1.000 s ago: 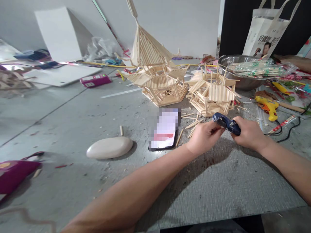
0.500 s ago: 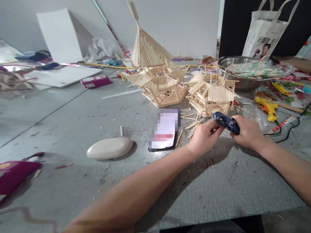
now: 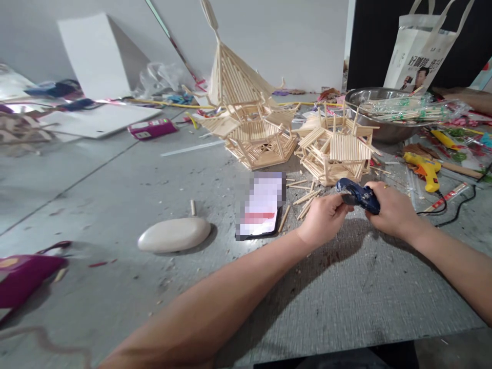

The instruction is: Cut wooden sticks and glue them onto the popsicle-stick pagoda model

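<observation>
My right hand (image 3: 390, 210) is closed around a dark blue hand tool (image 3: 359, 196) with worn, whitish patches; its exact kind is hard to make out. Pinched fingers of my left hand (image 3: 325, 218) meet the grey underside at the tool's left end. Whatever is between those fingers is hidden. Just beyond the hands stands a small open-topped frame house (image 3: 334, 151) built of wooden sticks. Several short cut sticks (image 3: 305, 200) lie to the left of my left hand, beside a phone (image 3: 263, 205) with a lit screen.
A taller stick pavilion (image 3: 246, 118) with a pointed roof stands behind the phone. To the right are a yellow glue gun (image 3: 425, 169) with a black cord and a steel bowl (image 3: 384, 128) holding bagged sticks. A pale rounded object (image 3: 175, 234) and purple boxes (image 3: 151, 129) lie on the left.
The tool has turned slightly in my right hand, and my left fingers have shifted a little under its end. The other things have stayed in place.
</observation>
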Demonstrator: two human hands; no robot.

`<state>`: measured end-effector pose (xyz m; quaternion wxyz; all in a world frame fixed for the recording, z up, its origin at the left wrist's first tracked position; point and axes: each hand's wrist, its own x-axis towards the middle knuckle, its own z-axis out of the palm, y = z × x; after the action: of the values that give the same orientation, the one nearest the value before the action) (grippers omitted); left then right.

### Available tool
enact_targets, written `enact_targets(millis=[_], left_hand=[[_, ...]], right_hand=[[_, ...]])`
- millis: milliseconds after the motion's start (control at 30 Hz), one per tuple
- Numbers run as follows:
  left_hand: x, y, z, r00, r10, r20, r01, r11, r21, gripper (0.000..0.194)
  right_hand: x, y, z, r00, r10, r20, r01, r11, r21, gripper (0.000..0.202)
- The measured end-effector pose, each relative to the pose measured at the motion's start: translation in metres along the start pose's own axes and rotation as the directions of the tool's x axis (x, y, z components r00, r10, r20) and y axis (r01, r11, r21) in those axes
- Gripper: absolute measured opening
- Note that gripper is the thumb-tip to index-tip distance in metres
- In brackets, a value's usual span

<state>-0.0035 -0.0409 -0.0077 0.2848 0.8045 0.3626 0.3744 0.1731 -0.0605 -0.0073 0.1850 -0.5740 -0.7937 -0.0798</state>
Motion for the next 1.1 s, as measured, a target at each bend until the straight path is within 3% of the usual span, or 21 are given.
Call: enact_targets(millis=[233, 600, 867, 1100], left_hand=[[0.000, -0.002, -0.001, 0.999, -0.008, 0.042, 0.006, 0.998, 0.063, 0.024], [0.002, 0.001, -0.001, 0.995, -0.043, 0.085, 0.042, 0.999, 0.014, 0.024], [0.009, -0.003, -0.010, 0.976, -0.115, 0.185, 0.121, 0.993, -0.019, 0.023], [0.010, -0.001, -0.011, 0.942, -0.124, 0.312, 0.180, 0.971, -0.157, 0.027]], right_hand=[[-0.001, 0.006, 0.006, 1.000, 0.008, 0.009, -0.007, 0.999, -0.045, 0.027], [0.005, 0.002, -0.005, 0.976, 0.107, 0.191, -0.099, 0.994, -0.051, 0.023], [0.011, 0.009, -0.018, 0.931, 0.078, 0.358, -0.146, 0.975, 0.166, 0.018], [0.012, 0.009, -0.031, 0.909, 0.015, 0.417, -0.171, 0.925, 0.340, 0.023]])
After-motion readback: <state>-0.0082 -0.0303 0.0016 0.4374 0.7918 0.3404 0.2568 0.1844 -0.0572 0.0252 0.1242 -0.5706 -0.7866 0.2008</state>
